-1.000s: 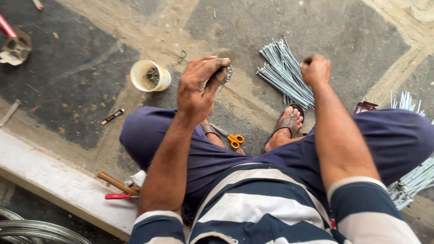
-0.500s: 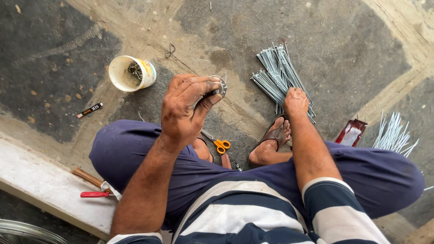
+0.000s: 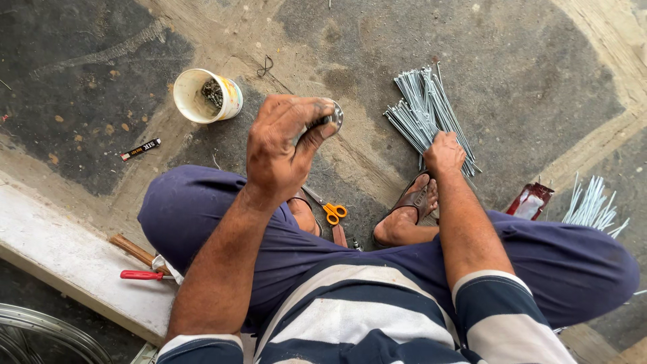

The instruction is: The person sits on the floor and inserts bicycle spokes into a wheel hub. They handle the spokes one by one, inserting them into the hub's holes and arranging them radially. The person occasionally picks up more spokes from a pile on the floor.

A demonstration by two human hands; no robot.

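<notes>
My left hand (image 3: 283,152) is raised in front of me, its fingers closed around a small round metal part (image 3: 333,118) whose edge shows past the thumb. My right hand (image 3: 443,153) reaches down onto a bundle of thin metal spokes (image 3: 421,111) lying on the floor just beyond my sandalled foot (image 3: 410,209); its fingers curl on the near ends of the spokes. I sit with dark blue trousers and a striped shirt.
A white plastic tub (image 3: 202,96) of small dark parts stands at upper left. Orange-handled scissors (image 3: 328,210) lie between my legs. A second spoke bundle (image 3: 593,202) and a red packet (image 3: 531,200) lie right. A red-handled tool (image 3: 145,274) rests on the pale ledge (image 3: 60,256); a wheel rim (image 3: 40,334) shows bottom left.
My right hand has come down from above the spokes onto their near ends. The left hand stays raised with the metal part. The view has shifted slightly.
</notes>
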